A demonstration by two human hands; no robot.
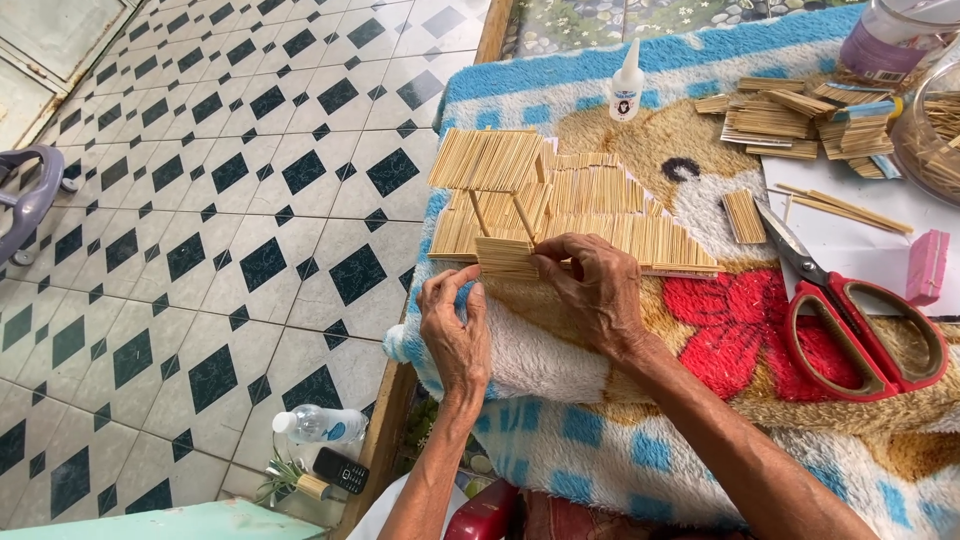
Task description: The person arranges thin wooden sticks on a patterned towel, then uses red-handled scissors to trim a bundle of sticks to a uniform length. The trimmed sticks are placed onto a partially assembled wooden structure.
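the stick house model (560,205) sits on the fleece blanket (560,440), its near edge under the fingertips of the right hand (595,290), which pinch a small stick panel. the left hand (455,335) rests half-curled just below that edge, holding nothing. a white glue bottle (627,85) stands beyond the model; red-handled scissors (860,320) lie right of it.

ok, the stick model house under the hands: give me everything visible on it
The stick model house is built from thin pale wooden sticks glued side by side into panels. A flat canopy panel at its left end stands raised on two slanted stick posts; sloped panels run to the right, with a small stepped block at the front edge. It sits on a patterned fleece blanket covering the table. The right hand pinches its front edge near the block; the left hand rests just below it on the blanket, fingertips close to the block.
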